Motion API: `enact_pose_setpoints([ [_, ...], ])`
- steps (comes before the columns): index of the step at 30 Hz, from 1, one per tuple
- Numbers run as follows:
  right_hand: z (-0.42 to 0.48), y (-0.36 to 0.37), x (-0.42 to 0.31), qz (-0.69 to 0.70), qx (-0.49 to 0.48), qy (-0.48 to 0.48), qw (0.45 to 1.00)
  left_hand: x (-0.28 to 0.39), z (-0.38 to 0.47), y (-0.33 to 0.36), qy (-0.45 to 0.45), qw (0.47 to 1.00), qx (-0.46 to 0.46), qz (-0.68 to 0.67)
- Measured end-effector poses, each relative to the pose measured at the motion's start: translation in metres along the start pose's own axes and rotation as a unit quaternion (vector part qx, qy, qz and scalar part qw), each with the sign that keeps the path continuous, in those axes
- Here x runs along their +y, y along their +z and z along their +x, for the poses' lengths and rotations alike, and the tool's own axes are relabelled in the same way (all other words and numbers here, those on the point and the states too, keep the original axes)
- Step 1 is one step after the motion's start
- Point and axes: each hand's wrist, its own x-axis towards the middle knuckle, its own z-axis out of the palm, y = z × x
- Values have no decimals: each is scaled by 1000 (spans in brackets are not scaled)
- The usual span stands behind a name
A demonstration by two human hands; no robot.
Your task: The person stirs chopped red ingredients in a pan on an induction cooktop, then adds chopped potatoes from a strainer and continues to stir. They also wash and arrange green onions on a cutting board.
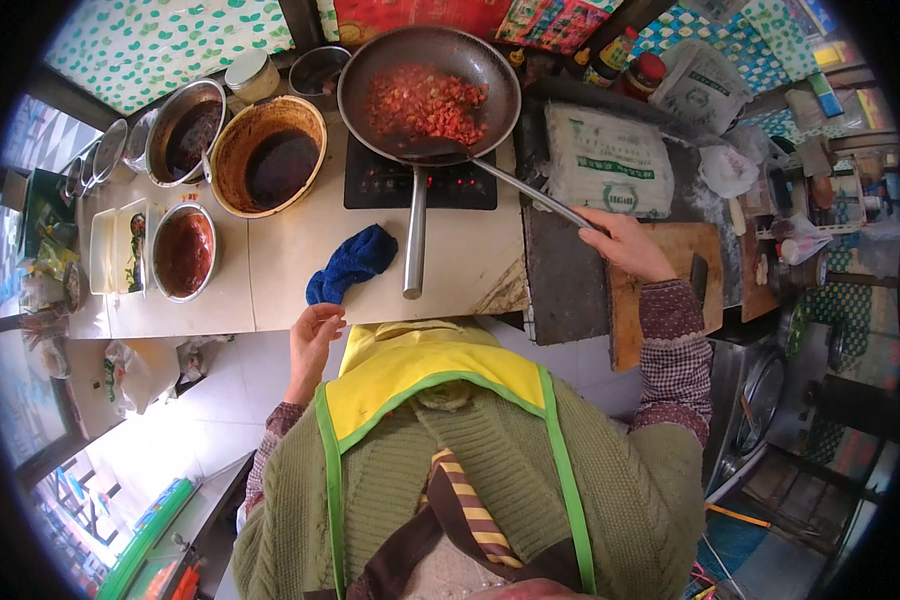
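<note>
My right hand point(624, 241) grips the metal handle of a wok spatula point(529, 189). The spatula's blade rests in a dark wok point(501, 101) among chopped red food point(426, 101), at the near side of the pan. Beneath the wok is a black induction cooker point(461, 187) with red lights lit. The wok's steel handle point(414, 251) points towards me, with neither hand on it. By the counter's front edge, my left hand point(316, 341) holds nothing, its fingers loosely curled and apart. Just beyond those fingers lies a crumpled blue cloth point(354, 261).
Left of the wok stand a stained pot of dark liquid point(316, 139), a steel pot point(216, 97) and a bowl of red paste point(184, 251). To the right are a plastic-wrapped package point(607, 161) and a wooden cutting board point(667, 247) with a knife point(698, 277). Sauce bottles point(613, 56) stand behind.
</note>
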Motion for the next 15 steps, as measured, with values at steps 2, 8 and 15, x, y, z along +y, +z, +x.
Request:
enact_pose_setpoints([
  [2,8,11,-3,-5,51,-46,998,-3,-2,0,-6,1000,-6,-2],
  [8,59,41,-20,1,120,26,992,0,3,5,14,999,-31,-7],
  [15,142,65,-43,-185,266,44,945,2,4,2,-1,999,-34,3],
])
